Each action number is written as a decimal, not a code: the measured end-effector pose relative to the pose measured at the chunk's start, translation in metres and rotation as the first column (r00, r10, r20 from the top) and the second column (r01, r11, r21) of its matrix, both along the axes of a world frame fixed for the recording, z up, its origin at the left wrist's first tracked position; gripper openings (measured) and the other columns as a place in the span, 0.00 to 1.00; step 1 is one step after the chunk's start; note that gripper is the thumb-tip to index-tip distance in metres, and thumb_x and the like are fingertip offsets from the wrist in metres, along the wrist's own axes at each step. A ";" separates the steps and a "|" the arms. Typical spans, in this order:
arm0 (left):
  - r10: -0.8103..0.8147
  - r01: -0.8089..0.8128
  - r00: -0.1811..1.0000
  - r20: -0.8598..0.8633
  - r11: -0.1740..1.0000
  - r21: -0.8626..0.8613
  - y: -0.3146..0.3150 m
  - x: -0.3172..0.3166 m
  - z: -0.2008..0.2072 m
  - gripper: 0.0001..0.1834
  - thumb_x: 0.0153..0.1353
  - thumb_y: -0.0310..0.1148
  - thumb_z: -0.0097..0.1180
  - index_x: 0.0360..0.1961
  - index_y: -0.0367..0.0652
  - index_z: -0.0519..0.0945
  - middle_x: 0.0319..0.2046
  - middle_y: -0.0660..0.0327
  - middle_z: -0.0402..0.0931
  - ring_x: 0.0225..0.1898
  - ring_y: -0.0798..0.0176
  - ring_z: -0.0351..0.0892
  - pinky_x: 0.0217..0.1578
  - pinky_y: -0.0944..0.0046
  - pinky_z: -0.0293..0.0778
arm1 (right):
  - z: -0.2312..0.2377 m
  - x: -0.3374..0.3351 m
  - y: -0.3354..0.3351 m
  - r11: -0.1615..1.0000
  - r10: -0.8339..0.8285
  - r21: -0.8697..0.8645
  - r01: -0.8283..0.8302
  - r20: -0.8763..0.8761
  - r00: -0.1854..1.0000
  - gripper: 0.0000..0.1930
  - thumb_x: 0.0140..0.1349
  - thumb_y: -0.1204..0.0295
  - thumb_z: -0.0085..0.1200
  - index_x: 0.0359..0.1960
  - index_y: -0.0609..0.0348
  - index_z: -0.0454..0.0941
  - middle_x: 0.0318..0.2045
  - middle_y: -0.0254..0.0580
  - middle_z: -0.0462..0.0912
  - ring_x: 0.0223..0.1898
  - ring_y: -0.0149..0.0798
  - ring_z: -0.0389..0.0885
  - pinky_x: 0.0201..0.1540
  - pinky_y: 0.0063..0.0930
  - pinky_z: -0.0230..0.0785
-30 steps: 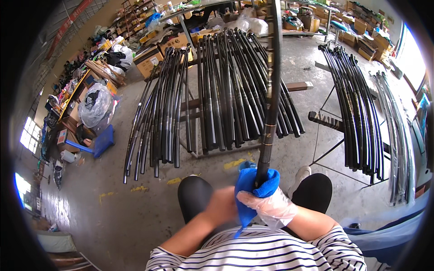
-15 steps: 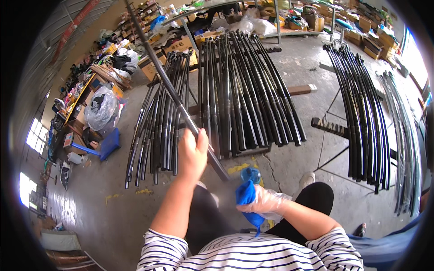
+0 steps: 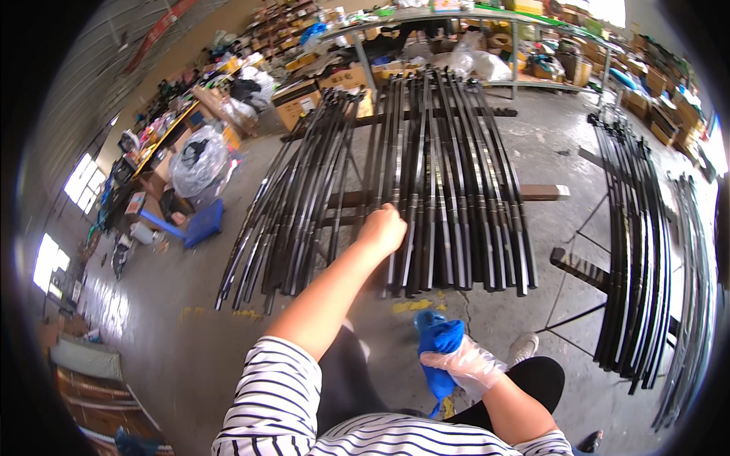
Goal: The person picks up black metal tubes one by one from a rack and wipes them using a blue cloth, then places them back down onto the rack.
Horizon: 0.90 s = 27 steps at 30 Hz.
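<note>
My left hand [image 3: 382, 229] reaches forward over the rack, its fingers closed round a long black rod [image 3: 392, 178] lying near its left middle. Where the fingers wrap it, the grip is partly hidden by the back of the hand. A row of similar black rods [image 3: 456, 220] lies just to the right, and a looser bunch [image 3: 293, 205] to the left. Low in front of my body, my right hand [image 3: 465, 363] wears a clear plastic glove and grips a blue cloth [image 3: 441, 338]. A clear bluish bottle or cup [image 3: 430, 318] shows beside the cloth; whether the hand holds it too is unclear.
Another rack of black rods [image 3: 635, 258] stands at the right, beside plastic-wrapped rods [image 3: 690, 304]. Wooden crossbars [image 3: 544, 193] support the rods. A blue stool [image 3: 204, 223] and a clear plastic bag [image 3: 199, 163] sit at the left. Cluttered shelves [image 3: 426, 30] line the back.
My left hand has moved forward and right, bringing the tilted rod down among the others on the rack. My right hand still holds the blue cloth, slightly lower and to the right in view.
</note>
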<state>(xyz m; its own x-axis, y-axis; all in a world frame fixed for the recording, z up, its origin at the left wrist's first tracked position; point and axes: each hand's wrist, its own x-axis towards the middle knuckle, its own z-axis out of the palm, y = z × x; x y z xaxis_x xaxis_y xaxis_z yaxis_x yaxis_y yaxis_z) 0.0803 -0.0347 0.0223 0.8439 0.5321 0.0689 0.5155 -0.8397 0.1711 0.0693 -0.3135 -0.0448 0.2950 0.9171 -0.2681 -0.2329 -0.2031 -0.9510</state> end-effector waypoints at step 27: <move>0.560 -0.559 0.829 0.002 0.828 0.028 0.108 -0.277 -0.026 0.14 0.51 0.38 0.59 0.29 0.36 0.78 0.30 0.46 0.78 0.37 0.46 0.78 0.40 0.54 0.74 | -0.009 -0.015 0.009 0.942 -0.257 -0.235 0.238 -0.054 0.965 0.15 0.47 0.76 0.61 0.39 0.64 0.74 0.30 0.39 0.78 0.29 0.38 0.78 0.35 0.32 0.73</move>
